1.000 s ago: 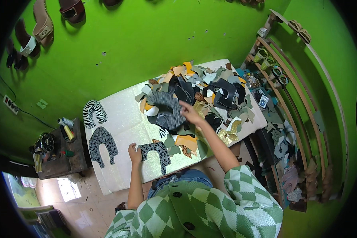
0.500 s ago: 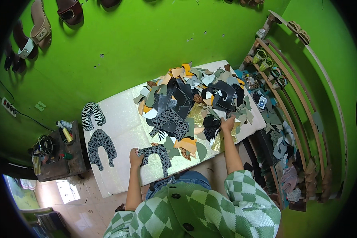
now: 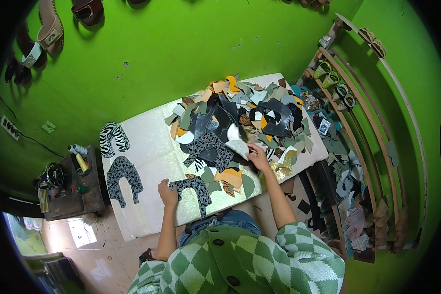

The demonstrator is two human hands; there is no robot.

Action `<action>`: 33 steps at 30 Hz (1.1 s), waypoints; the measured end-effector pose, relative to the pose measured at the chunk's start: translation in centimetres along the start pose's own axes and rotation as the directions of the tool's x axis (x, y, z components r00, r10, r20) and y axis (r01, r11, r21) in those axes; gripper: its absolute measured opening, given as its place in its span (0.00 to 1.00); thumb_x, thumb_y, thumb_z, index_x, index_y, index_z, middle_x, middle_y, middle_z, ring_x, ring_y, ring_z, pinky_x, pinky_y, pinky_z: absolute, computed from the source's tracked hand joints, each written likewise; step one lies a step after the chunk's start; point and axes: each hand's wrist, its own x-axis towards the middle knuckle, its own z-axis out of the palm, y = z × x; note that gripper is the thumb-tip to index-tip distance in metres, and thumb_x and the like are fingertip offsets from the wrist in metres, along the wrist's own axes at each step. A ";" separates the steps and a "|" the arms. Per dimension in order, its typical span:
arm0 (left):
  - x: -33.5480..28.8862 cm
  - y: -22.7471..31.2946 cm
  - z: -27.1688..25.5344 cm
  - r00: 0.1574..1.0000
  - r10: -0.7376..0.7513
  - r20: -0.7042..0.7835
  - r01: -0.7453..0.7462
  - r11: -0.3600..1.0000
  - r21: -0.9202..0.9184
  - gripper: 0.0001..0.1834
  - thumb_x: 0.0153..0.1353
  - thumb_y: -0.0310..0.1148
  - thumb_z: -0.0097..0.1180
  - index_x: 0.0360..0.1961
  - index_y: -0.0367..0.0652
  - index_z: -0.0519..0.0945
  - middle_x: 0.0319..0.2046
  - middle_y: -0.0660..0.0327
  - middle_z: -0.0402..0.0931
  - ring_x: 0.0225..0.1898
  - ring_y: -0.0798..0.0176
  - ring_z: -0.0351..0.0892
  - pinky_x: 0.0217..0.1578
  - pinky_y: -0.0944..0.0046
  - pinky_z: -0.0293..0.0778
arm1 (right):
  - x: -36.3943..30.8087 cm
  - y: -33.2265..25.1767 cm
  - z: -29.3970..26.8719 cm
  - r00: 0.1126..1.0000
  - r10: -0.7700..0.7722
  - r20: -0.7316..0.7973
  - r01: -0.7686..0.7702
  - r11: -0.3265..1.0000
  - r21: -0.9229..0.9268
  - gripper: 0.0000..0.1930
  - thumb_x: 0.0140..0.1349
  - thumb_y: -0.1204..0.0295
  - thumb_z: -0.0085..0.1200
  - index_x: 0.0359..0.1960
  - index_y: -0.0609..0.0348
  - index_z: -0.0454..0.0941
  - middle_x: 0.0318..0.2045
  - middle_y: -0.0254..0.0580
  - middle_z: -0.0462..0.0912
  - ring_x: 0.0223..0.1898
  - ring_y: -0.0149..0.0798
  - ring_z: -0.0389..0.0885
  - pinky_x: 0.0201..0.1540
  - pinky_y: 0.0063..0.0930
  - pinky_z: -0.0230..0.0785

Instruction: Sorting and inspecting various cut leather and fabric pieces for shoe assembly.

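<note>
My left hand [image 3: 168,192] pinches the left end of a dark grey-and-black patterned U-shaped cutout [image 3: 197,188], which lies along the front edge of the white table [image 3: 149,132]. Over the scrap heap, my right hand [image 3: 257,158] has its fingers closed on a whitish scrap of material [image 3: 238,147]. Under that scrap is a large black-and-grey patterned offcut [image 3: 208,147]. Two more U-shaped cutouts rest at the table's left end: a grey-and-black patterned one [image 3: 124,177] and a zebra-striped one [image 3: 113,139].
Mixed offcuts [image 3: 220,88] cover the table's right half. Left of it, thread spools [image 3: 82,164] stand on a small dark table [image 3: 76,201]. A slatted wooden rack [image 3: 357,93] with shoes curves along the right, scraps [image 3: 335,157] piled beneath. Sandals [image 3: 50,34] hang on the green wall.
My right hand has moved left and slightly down from the heap's right side, bringing up a whitish scrap. A gold-and-white scrap at right has shifted. My left hand has barely moved.
</note>
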 end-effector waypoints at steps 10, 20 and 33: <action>0.5 3.3 0.1 0.989 0.126 -0.082 -0.137 0.979 -0.150 0.24 0.48 0.23 0.53 0.50 0.34 0.67 0.45 0.47 0.65 0.44 0.51 0.67 0.48 0.58 0.65 | -0.9 0.1 3.9 0.962 -0.154 -0.224 0.206 0.952 0.228 0.27 0.52 0.90 0.50 0.56 0.61 0.64 0.57 0.42 0.63 0.56 0.42 0.69 0.53 0.27 0.67; -0.8 3.5 -0.1 0.997 0.082 -0.013 -0.083 0.980 -0.183 0.23 0.49 0.22 0.52 0.49 0.34 0.67 0.44 0.47 0.65 0.45 0.50 0.66 0.48 0.57 0.63 | -0.6 0.1 2.9 0.969 -0.081 -0.234 0.113 0.985 0.126 0.23 0.55 0.81 0.55 0.54 0.63 0.68 0.48 0.44 0.72 0.38 0.30 0.78 0.42 0.19 0.69; 2.2 13.2 2.6 0.860 0.215 0.463 0.195 0.700 -0.687 0.22 0.60 0.30 0.52 0.55 0.43 0.64 0.50 0.57 0.67 0.47 0.64 0.72 0.39 0.66 0.72 | -1.7 -3.6 10.5 0.973 -0.224 0.055 0.227 0.972 -0.063 0.19 0.52 0.79 0.57 0.47 0.60 0.69 0.28 0.36 0.81 0.30 0.25 0.77 0.32 0.19 0.69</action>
